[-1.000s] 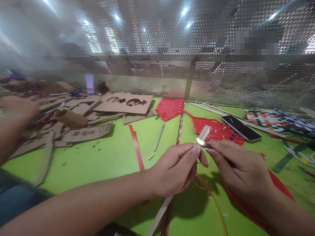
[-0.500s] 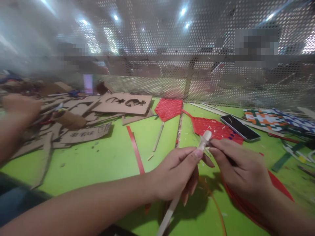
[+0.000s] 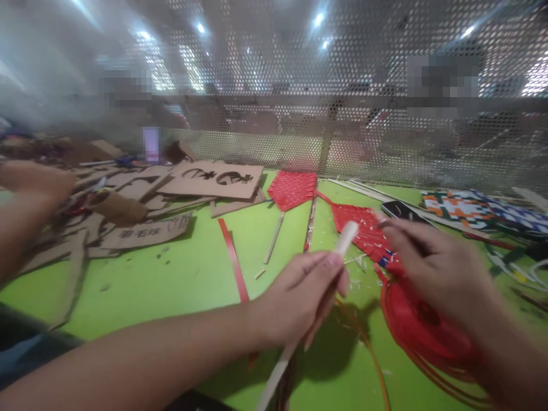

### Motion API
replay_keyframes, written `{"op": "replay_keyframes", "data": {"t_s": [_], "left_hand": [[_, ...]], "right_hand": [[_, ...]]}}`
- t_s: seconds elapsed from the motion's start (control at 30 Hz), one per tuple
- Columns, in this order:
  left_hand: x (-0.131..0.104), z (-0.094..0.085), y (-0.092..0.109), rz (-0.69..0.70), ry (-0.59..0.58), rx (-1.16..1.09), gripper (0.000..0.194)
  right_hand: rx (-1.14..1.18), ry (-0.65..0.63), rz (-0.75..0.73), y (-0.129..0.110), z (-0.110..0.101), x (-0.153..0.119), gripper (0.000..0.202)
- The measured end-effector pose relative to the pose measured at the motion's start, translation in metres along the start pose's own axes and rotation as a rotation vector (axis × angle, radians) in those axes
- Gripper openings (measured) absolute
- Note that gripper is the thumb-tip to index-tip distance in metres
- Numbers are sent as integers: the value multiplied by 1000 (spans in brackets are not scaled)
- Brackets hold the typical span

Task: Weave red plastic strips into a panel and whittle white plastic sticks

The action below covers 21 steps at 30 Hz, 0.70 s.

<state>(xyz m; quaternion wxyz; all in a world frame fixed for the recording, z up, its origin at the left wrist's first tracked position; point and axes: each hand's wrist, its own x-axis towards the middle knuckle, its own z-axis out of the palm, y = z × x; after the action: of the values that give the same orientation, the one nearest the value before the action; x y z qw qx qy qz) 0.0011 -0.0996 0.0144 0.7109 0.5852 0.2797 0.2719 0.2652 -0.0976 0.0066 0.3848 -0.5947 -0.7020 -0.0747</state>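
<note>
A pale flat strip, bamboo or wood [image 3: 347, 235], is gripped in my left hand [image 3: 306, 291]. Its top end sticks up past my thumb and its lower part runs down toward the bottom edge. My right hand [image 3: 432, 268], blurred, is apart from the strip, over the red woven piece [image 3: 362, 222] and the coil of red strap [image 3: 428, 325]. Its thumb and forefinger are pinched; what lies between them, perhaps something small and dark, I cannot make out. Pale shavings [image 3: 357, 262] lie on the green table below.
Behind my right hand is a phone [image 3: 400, 210]. A red woven pennant shape with a stick [image 3: 293, 188] lies at the back, near a red strap [image 3: 233, 260]. Cardboard pieces [image 3: 209, 180] pile up at left beside another person's arm [image 3: 29, 205]. A perforated screen [image 3: 257, 114] stands behind.
My right hand has moved off the strip's tip, to the right, uncovering more of the red coil. My left hand and the strip have shifted slightly left.
</note>
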Motion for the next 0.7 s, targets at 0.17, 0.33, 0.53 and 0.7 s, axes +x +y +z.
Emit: {"op": "replay_keyframes", "data": {"t_s": [0.17,0.33,0.53,0.7], "left_hand": [[16,-20,0,142,106,-40,46],[20,-25,-2,128,139,-7,46],[25,-24,-2,64,159,60,45],[26,-24,-3,56,163,104,46]], "right_hand": [[166,-528,-273,-25,25,-14,33],[-67,-384,-146,6,14,-5,40],[-375,-420,-8,55,11,1,42],[-426,-505,-21,42,34,-3,44]]}}
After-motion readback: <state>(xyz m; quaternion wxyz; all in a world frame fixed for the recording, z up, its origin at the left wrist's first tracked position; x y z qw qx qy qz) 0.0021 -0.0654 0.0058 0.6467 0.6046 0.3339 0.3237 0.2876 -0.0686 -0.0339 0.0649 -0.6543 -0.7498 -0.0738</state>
